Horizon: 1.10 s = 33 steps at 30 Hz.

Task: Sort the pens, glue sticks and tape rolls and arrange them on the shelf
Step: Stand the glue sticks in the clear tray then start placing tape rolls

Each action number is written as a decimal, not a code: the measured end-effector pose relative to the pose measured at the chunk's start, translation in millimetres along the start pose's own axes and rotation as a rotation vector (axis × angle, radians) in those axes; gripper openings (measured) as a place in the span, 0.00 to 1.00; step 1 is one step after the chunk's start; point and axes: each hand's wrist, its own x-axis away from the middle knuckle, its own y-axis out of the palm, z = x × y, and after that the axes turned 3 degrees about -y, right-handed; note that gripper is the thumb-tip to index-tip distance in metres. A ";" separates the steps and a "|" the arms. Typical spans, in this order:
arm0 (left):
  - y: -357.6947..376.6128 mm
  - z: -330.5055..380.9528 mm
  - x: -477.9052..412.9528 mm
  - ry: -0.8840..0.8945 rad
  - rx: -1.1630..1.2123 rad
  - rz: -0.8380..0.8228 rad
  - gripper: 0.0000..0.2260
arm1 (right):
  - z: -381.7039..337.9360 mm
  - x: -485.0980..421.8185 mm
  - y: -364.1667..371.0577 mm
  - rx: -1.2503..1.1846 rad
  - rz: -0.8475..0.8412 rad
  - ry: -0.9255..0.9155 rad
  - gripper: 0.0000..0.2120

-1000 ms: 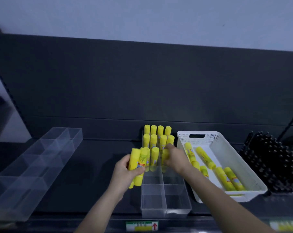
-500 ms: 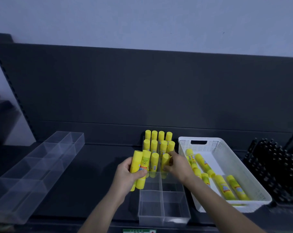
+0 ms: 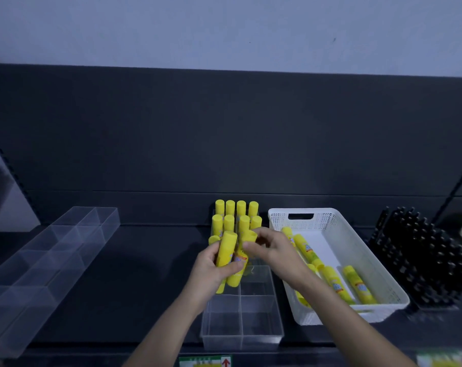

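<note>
A clear divided organiser [image 3: 241, 329] sits on the dark shelf, its rear cells filled with several upright yellow glue sticks [image 3: 235, 215]. My left hand [image 3: 211, 271] grips a bundle of yellow glue sticks [image 3: 226, 254] over the organiser's middle. My right hand [image 3: 273, 251] pinches the top of one stick of that bundle [image 3: 248, 237]. The front cells of the organiser hold nothing.
A white perforated basket [image 3: 370, 260] to the right holds several lying glue sticks [image 3: 358, 284]. A black rack of dark pens [image 3: 420, 255] stands at far right. A second clear divided organiser [image 3: 47, 260] lies at left. The shelf's dark back panel rises behind.
My right hand moved from the standing sticks in the organiser to the bundle in my left hand and took hold of one stick's top. The left hand stayed roughly in place.
</note>
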 end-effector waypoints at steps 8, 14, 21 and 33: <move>-20.0 -9.0 2.0 0.008 -0.187 0.040 0.02 | -2.7 -5.2 -31.7 0.119 -0.041 0.455 0.16; -21.7 -12.7 -0.8 -0.098 -0.176 0.038 0.08 | -6.1 -21.5 -38.9 0.716 -0.175 0.441 0.08; -25.4 -14.2 4.1 -0.022 -0.099 0.060 0.10 | 18.1 -39.4 -14.8 0.943 -0.124 0.302 0.16; -39.7 -11.1 4.6 0.034 -0.137 0.135 0.12 | 33.6 -38.6 -9.4 0.955 -0.094 0.234 0.21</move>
